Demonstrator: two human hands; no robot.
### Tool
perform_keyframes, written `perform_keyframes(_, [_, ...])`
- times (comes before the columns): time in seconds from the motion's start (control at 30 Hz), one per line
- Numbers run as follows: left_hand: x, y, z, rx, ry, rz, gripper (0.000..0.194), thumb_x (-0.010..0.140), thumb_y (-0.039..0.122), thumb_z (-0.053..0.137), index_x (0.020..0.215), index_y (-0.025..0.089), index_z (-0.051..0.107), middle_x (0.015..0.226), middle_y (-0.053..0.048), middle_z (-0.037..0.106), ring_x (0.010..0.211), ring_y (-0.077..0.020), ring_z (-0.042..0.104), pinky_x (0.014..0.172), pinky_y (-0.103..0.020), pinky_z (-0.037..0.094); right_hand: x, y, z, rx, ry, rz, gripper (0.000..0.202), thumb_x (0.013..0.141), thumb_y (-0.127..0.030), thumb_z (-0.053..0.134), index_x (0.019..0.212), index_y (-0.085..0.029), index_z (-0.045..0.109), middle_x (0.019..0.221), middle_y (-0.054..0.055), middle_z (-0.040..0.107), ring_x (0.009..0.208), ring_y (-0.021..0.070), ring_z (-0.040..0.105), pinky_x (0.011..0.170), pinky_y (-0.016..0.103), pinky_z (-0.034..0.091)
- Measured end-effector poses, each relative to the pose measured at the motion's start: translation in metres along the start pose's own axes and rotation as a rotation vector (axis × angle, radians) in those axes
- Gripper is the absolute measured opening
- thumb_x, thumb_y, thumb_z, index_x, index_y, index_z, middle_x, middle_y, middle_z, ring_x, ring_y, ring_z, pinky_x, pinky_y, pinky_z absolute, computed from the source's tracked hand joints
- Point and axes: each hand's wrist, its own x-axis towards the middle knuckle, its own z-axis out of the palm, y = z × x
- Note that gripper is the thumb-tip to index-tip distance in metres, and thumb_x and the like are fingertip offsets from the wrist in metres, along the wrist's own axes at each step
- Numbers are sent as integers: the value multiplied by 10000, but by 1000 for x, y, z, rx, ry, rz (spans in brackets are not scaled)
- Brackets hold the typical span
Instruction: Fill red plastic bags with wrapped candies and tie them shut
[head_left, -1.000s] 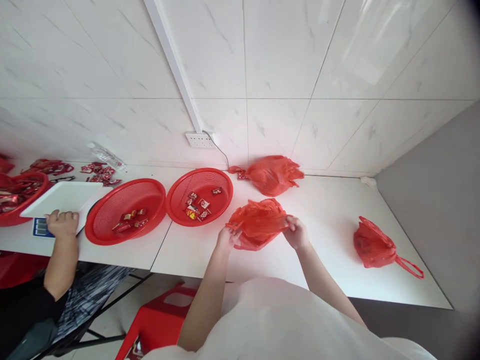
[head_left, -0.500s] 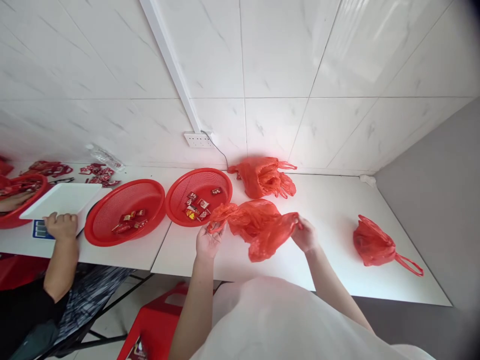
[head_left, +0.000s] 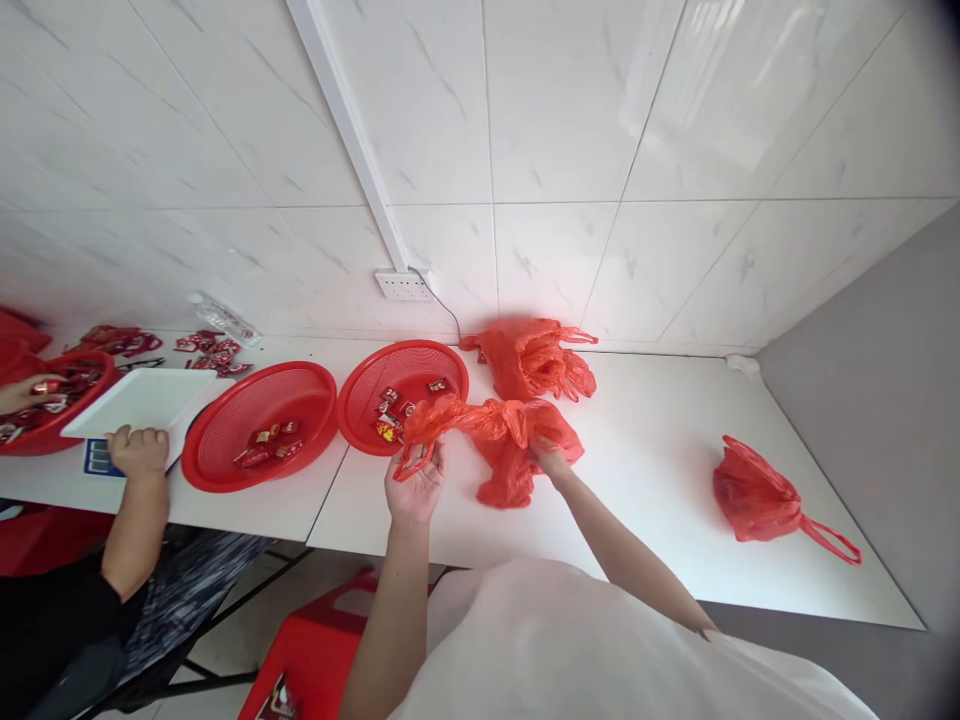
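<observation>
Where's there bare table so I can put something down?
The biggest bare patch of table is between the held red bag and the red bag far right. A little one lies between the held red bag and the front edge. The left is crowded: baskets, packets, scale.

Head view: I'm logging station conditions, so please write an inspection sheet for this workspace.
Surface: white table, seam towards the left.
Things: bunched red bag; nearby red basket holds small packets.
Clutter: loose red wrappers beside a clear bottle.
Hands: left hand touches the bag's left end; right hand is partly covered by it.
Cables: thin cable hanging from wall socket.
Surroundings: tiled wall; co-worker's hand on white scale.
</observation>
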Motion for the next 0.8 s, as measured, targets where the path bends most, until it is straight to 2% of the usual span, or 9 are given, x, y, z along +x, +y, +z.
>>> perform_keyframes(0.03, [-1,0,-2,-4,1,1,296,892,239,426,902,141,704,896,-98,742,970,-227,693,821,-326,569,6,-1,-7,60,56,15,362,879,-476,523,1140,-244,619,1099,96,683,902,211,675,719,326,566])
perform_keyframes(0.1, [-2,-1,-7,-4,5,-6,293,890,238,425,901,141,701,901,-98,740,971,-223,692,820,-321,568,11,-4,-22,191,92,74,375,828,-479,591,1094,-218,631,1088,101,685,915,216,674,753,334,568])
perform_keyframes(0.23, [1,-11,-7,29,6,-26,285,883,229,431,958,145,693,981,-107,734,1000,-222,682,838,-339,562,-14,-14,-40,392,-3,70,299,757,-471,670,847,-186,665,909,81,711,843,221,670,777,348,552])
perform_keyframes(0.37, [18,-23,15,74,-35,-37,274,873,246,461,1006,149,679,1093,-117,713,1071,-213,659,876,-322,538,-54,-23,-53,560,-33,42,350,765,-491,676,944,-191,686,948,82,729,886,259,668,803,382,532])
perform_keyframes(0.47, [41,-31,44,180,-136,16,240,856,283,522,1015,183,671,1120,-82,705,1136,-200,625,951,-318,494,-75,-25,-68,558,-9,54,336,764,-497,676,858,-174,687,870,84,723,810,250,654,754,369,516])
perform_keyframes(0.57, [57,-46,64,564,-193,37,184,829,329,624,950,195,661,1127,-88,695,1209,-250,577,1029,-399,432,-86,-26,-84,541,37,-16,297,737,-471,702,686,-190,619,716,29,649,686,180,584,680,306,481])
perform_keyframes(0.67, [49,-70,68,1139,-237,19,349,798,430,697,1045,188,656,1245,-140,638,1268,-321,519,1070,-477,368,-93,-30,-92,547,30,-100,399,740,-453,709,541,-204,469,591,-19,503,603,132,476,653,280,451])
perform_keyframes(0.73, [30,-88,63,1370,-381,54,504,800,474,692,1221,212,604,1389,-139,542,1328,-322,455,1097,-479,334,-97,-34,-91,552,-7,-140,453,757,-465,698,516,-204,417,579,-25,460,608,130,456,693,298,458])
perform_keyframes(0.8, [8,-105,57,1503,-589,75,674,760,454,743,1361,252,515,1486,-115,449,1392,-309,369,1132,-471,288,-101,-37,-86,545,-66,-156,438,771,-494,686,545,-202,451,627,-11,499,658,148,499,751,333,473])
